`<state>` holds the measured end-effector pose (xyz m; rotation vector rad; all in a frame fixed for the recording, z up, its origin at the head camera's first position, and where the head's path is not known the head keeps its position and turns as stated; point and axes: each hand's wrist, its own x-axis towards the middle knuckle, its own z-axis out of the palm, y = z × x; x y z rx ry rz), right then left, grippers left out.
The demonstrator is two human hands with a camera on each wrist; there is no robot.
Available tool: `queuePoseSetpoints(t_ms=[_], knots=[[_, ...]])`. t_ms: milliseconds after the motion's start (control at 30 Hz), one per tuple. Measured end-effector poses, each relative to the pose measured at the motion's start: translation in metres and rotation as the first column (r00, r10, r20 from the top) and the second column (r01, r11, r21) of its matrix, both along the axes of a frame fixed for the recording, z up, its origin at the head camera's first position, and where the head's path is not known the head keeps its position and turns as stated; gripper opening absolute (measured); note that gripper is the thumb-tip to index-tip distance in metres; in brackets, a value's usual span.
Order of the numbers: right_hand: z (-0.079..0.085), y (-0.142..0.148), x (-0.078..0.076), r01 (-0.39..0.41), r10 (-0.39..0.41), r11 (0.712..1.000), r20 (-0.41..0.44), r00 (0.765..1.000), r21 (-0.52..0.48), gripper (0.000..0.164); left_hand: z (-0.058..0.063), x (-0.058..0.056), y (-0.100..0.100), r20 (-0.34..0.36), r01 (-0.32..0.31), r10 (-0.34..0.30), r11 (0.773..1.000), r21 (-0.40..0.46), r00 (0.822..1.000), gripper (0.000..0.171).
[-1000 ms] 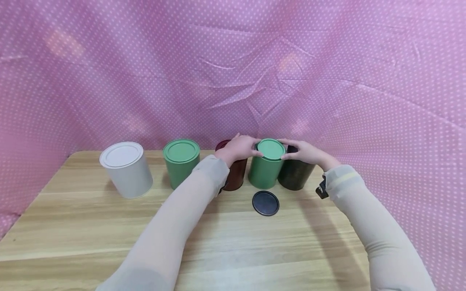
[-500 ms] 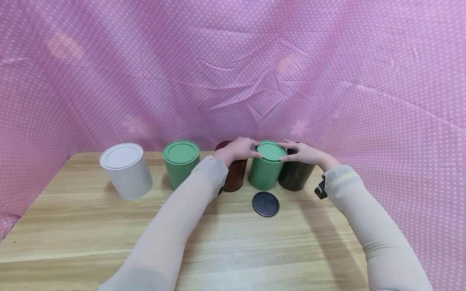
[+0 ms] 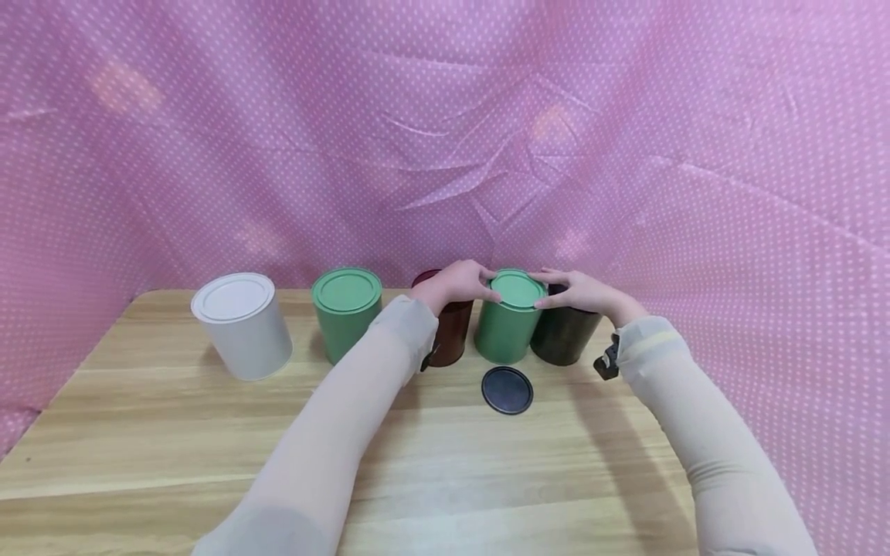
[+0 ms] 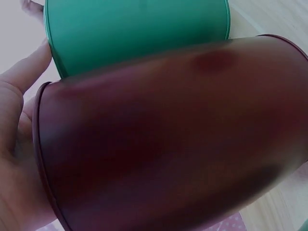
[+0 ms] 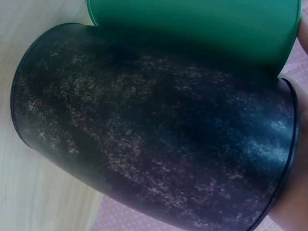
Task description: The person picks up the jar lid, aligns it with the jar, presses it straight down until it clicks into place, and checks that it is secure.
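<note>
In the head view, a green can stands between a dark red can and a black can. Its round green lid lies on top. My left hand reaches over the red can and holds the lid's left rim with thumb and fingers. From over the black can, my right hand holds the right rim the same way. A round black lid lies on the table in front. Up close, the left wrist view shows the red can's wall; the right wrist view shows the speckled black can's wall.
Further left on the wooden table stand a second green can and a wider white can, both lidded. A pink dotted cloth hangs behind and around the table. My forearms span the table's front.
Both hands stay at the green can's lid, which sits slightly lower in view than a second ago. The right wrist has shifted a little inward. The other cans and the black lid look unmoved.
</note>
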<state>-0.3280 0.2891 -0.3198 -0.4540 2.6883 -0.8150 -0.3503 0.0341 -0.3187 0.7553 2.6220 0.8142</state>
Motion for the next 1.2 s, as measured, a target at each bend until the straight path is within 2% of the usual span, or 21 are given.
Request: queuePoseSetpoints(t_ms=[133,300,433,633,967,1200], knots=[[-0.003,0.000,-0.002,-0.001,0.001,1.000,-0.008,1.000,-0.005,0.073,-0.004,-0.002,-0.002,0.006,-0.001,0.001,1.000,0.019,1.000,0.063],[-0.001,0.003,-0.003,0.005,-0.004,1.000,-0.025,1.000,0.020,0.070,-0.003,-0.001,0.001,0.012,0.004,-0.004,0.999,0.038,1.000,0.063],[0.001,0.002,-0.002,0.005,-0.004,0.999,-0.012,1.000,0.032,0.073,0.000,0.001,0.002,0.013,-0.003,0.003,1.000,0.011,1.000,0.063],[0.002,0.001,0.000,-0.043,0.046,0.997,-0.041,0.998,0.063,0.079,0.003,0.005,0.003,0.012,-0.018,0.019,0.999,-0.035,1.000,0.061],[0.000,0.001,-0.001,-0.047,0.051,0.994,-0.041,0.998,0.104,0.071,0.002,0.008,0.004,0.020,-0.035,0.036,0.998,-0.045,0.999,0.061],[0.002,0.001,0.000,-0.044,0.047,0.995,-0.032,0.998,0.086,0.071,0.005,0.011,0.004,0.022,-0.049,0.050,0.997,-0.051,0.999,0.060]])
